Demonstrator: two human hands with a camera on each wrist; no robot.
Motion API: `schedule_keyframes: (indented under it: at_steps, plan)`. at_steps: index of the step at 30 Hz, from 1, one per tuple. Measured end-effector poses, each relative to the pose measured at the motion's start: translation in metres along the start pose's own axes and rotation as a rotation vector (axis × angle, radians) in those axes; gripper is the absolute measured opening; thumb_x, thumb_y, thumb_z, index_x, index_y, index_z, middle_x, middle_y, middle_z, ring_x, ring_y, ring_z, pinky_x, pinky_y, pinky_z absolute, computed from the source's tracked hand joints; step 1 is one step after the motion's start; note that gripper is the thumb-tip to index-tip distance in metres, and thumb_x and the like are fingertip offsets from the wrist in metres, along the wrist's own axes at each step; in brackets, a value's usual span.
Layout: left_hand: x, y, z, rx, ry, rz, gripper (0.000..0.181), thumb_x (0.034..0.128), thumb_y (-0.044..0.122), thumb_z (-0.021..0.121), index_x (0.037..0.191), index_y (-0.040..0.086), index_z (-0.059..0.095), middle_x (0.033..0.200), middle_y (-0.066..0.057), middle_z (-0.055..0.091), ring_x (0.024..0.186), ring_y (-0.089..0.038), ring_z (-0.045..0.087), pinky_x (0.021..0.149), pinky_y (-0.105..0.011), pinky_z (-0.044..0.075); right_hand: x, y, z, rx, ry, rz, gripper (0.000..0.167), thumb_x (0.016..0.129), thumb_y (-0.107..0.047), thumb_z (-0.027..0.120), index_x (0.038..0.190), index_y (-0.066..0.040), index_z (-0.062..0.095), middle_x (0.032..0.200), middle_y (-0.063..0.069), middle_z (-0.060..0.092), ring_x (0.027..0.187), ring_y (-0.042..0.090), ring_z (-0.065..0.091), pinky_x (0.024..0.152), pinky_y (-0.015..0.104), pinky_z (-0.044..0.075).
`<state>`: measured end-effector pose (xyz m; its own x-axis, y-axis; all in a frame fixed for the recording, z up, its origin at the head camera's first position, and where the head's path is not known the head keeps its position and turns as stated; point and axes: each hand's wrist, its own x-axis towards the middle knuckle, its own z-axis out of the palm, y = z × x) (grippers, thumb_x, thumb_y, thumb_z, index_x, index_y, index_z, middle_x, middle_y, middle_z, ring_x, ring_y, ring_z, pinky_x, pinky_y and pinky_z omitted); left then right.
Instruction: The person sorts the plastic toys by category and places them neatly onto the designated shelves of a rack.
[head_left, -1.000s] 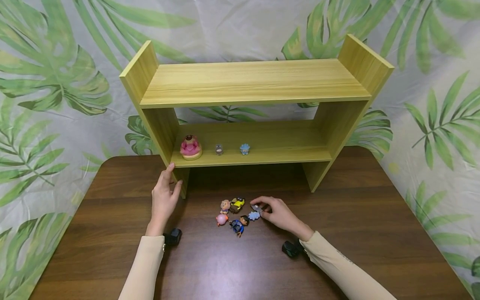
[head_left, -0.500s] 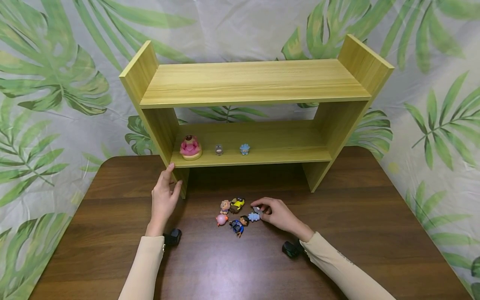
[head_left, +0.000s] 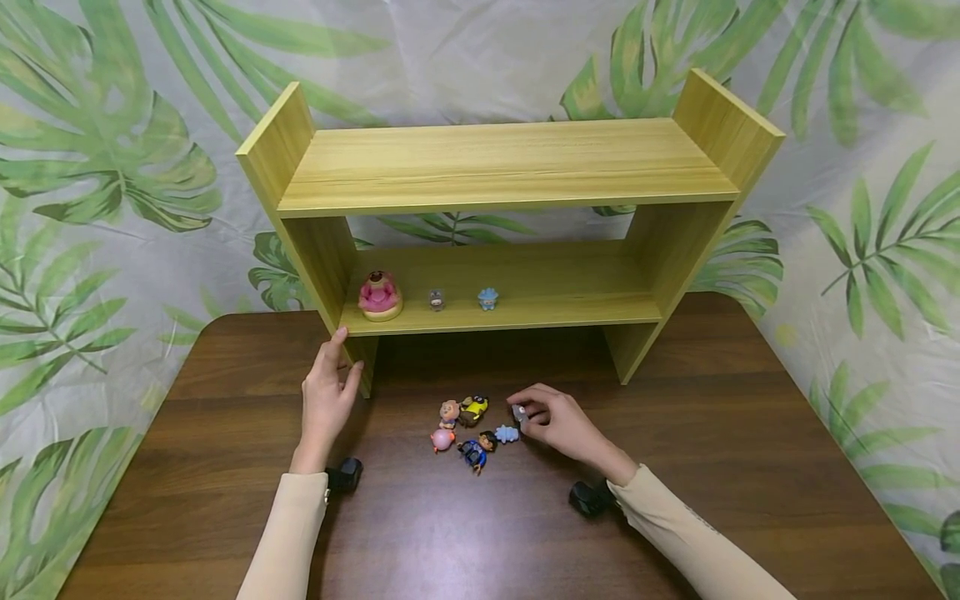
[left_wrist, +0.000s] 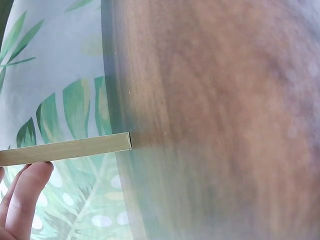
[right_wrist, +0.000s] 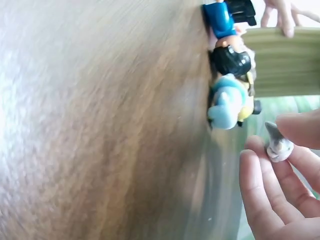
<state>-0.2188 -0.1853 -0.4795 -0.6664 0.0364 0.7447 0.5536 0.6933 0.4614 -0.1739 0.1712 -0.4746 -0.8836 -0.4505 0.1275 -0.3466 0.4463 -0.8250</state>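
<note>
My right hand [head_left: 558,423] pinches a small grey figurine [right_wrist: 278,145] between thumb and fingers, just over the table. Beside it lies a light blue figurine [head_left: 507,434]. Close by are a dark-haired figurine in blue [head_left: 474,452], a pink round figurine [head_left: 442,439], a peach figurine [head_left: 449,412] and a yellow and brown figurine [head_left: 473,410]. My left hand [head_left: 327,396] rests its fingertips against the front edge of the wooden shelf's left side panel [left_wrist: 70,149]; only part of that hand shows in the left wrist view.
The two-tier wooden shelf [head_left: 510,162] stands on the brown table [head_left: 450,533]. Its middle board holds a pink bear figurine [head_left: 379,296] at the left, a tiny grey figurine [head_left: 437,300] and a blue figurine [head_left: 488,299]. A leaf-print cloth [head_left: 480,50] hangs behind.
My right hand has shifted slightly right and lifted the grey figurine away from the light blue one. The left hand stays at the shelf panel.
</note>
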Motion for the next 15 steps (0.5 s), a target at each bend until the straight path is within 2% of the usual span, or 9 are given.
schedule_keyframes:
  at_steps: [15]
  plan:
    - [-0.001,0.0,0.0,0.004,0.009,0.004,0.081,0.0826,-0.012,0.065,0.144,0.032,0.034,0.085,-0.014,0.048,0.065,-0.024,0.047,0.048,-0.04,0.045,-0.002,-0.013,-0.005,0.091,0.035,0.011,0.036,0.083,0.009,0.065,0.118,0.002,0.061,0.11,0.012,0.06,0.096,0.026,0.06,0.079,0.032,0.052]
